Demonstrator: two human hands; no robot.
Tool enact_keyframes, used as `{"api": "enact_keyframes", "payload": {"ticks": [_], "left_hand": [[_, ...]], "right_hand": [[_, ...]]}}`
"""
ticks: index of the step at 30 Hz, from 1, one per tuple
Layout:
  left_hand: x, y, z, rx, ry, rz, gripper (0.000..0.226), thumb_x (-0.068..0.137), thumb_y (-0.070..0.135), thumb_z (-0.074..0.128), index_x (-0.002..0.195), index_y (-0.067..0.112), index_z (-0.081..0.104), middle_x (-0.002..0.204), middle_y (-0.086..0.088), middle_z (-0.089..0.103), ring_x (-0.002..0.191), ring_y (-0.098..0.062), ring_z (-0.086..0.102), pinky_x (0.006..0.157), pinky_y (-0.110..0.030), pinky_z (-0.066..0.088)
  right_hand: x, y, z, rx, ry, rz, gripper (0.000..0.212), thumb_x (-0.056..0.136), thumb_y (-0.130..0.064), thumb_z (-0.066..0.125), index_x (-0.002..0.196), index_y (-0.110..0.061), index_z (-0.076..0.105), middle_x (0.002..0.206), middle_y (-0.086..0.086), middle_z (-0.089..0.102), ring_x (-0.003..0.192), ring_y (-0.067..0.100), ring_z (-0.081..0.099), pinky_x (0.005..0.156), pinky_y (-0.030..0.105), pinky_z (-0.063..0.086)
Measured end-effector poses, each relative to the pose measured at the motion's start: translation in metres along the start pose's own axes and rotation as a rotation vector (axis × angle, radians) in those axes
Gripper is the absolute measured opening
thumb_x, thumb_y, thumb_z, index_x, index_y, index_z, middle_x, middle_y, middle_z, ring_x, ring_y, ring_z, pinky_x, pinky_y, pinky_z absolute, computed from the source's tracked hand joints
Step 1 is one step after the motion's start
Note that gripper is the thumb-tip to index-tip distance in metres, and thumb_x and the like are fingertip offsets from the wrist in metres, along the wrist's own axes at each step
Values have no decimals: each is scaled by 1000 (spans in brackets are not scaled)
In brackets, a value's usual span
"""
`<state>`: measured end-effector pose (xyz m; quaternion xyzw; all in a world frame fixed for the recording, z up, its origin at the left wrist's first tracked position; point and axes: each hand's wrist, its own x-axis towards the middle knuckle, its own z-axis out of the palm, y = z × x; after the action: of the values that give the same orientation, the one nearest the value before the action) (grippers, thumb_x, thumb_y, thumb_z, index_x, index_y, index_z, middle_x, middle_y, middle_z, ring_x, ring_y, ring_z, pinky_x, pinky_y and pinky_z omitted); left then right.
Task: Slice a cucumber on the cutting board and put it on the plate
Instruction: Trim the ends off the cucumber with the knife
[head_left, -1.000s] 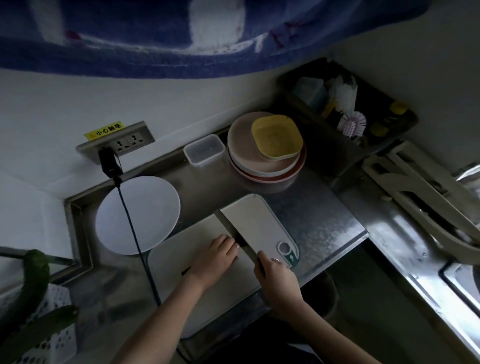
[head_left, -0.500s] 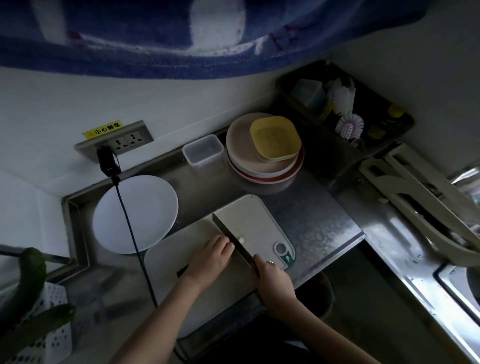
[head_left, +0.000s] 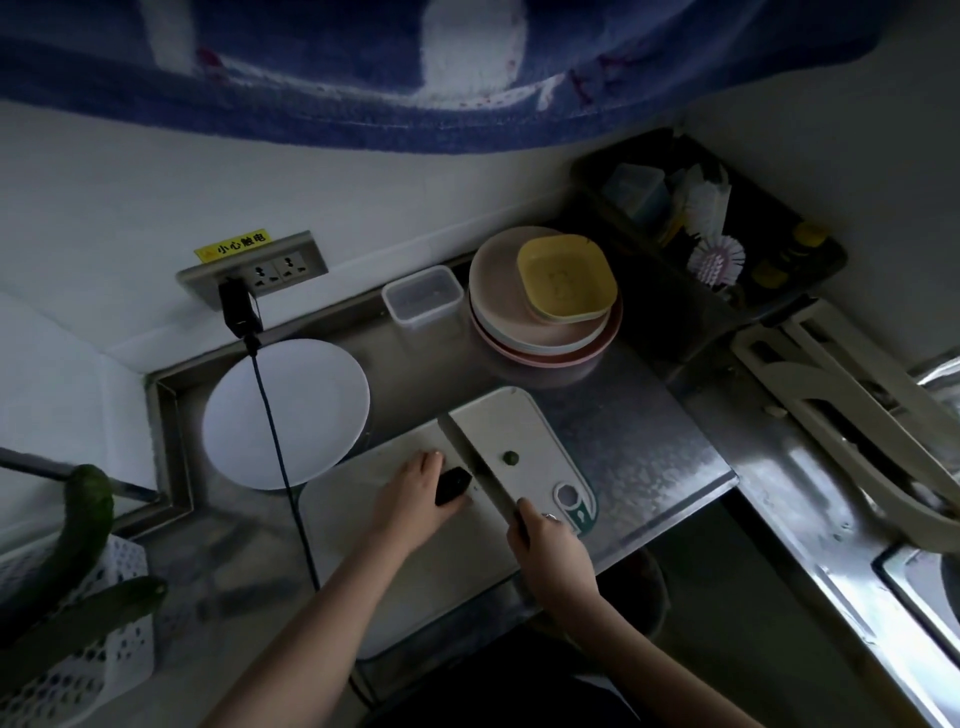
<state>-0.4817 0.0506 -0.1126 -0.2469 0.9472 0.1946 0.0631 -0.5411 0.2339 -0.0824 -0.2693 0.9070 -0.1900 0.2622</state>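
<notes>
A white cutting board (head_left: 395, 566) is laid on the steel worktop (head_left: 639, 447), with its green-trimmed handle end at the right. A dark cucumber (head_left: 453, 485) is held down on the board by the left hand (head_left: 415, 493); its fingers are curled over the vegetable and closed on it, so that only the cut end is exposed. A cleaver (head_left: 498, 452) is gripped at the handle by the right hand (head_left: 545, 540), whose fingers are wrapped tightly around it. The broad blade is positioned just beside the exposed end of the cucumber, lying across the board toward the wall. One small green slice (head_left: 510, 457) is seen on the pale surface to the right of the blade edge; whether it rests on the blade or on the board cannot be told.

A white plate (head_left: 311, 410) is set on the worktop to the left of the board, partly overlapped by the board's corner. A black cable (head_left: 280, 467) is run from a wall socket (head_left: 260, 267) across the plate and past the board. Behind the board, a stack of pink plates (head_left: 498, 312) is topped by a yellow dish (head_left: 566, 278), with a clear container (head_left: 423, 296) just beside it. At the far left, further cucumbers (head_left: 85, 525) are stood in a white basket (head_left: 104, 654).
</notes>
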Motion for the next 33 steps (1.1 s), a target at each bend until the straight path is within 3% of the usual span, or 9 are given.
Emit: {"api": "enact_keyframes", "payload": {"ticks": [3,12,16,20,22,24,27,29,33], "left_hand": [[-5,-2,-3,32,-54,-29,68,82,60,57,130,15,42,126,-2,50,113,-22,49,83,-34,45],[-18,-14,-12,-34,-88,-39,41,80,55,59,95,20,46,99,2,56,90,-20,57,62,-28,38],[-19,-10,-9,-393,-68,-276,39,81,48,65,85,13,50,80,-3,57,70,-15,55,52,-26,34],[-11,1,-2,-728,-41,-544,47,87,42,62,105,0,53,98,-9,60,89,-26,60,56,-27,39],[-7,0,3,-825,-20,-615,40,88,37,63,101,0,53,99,-12,60,89,-29,60,65,-29,45],[-7,-4,9,-887,-2,-630,26,86,27,67,89,6,52,91,-16,63,74,-28,61,61,-32,51],[-12,-7,12,-927,52,-663,23,86,12,67,77,9,46,65,-12,55,50,-22,51,47,-28,45],[-13,-3,10,-992,79,-666,25,88,10,63,74,11,42,57,-10,50,45,-20,46,49,-31,44],[-7,13,6,-1089,58,-655,29,91,9,59,73,14,37,65,-8,44,47,-18,45,35,-19,38]], "right_hand": [[2,5,3,-14,-33,18,20,100,-32,38,96,-15,46,85,10,60,76,31,60,58,36,42],[11,15,-13,114,77,152,17,100,-27,39,88,-16,46,71,1,53,61,22,56,54,41,46],[9,4,-8,241,51,156,17,98,-23,42,83,-15,45,65,2,51,53,17,48,48,32,35],[6,-12,-6,328,64,99,13,98,-24,44,87,-17,48,65,2,56,53,17,53,48,31,39],[5,-20,-6,349,53,76,13,98,-25,43,89,-18,48,68,4,58,57,20,58,51,35,49],[4,-26,-4,357,28,55,12,98,-24,41,89,-18,46,70,8,59,61,26,61,56,45,55],[2,-31,0,312,2,-3,11,98,-22,38,88,-18,43,71,11,60,64,33,61,58,51,53],[1,-33,1,274,16,-36,8,97,-19,39,93,-15,45,71,10,59,67,34,60,60,48,52],[3,-27,-7,317,93,16,10,97,-20,41,103,-15,47,70,10,59,62,31,60,54,43,50]]}}
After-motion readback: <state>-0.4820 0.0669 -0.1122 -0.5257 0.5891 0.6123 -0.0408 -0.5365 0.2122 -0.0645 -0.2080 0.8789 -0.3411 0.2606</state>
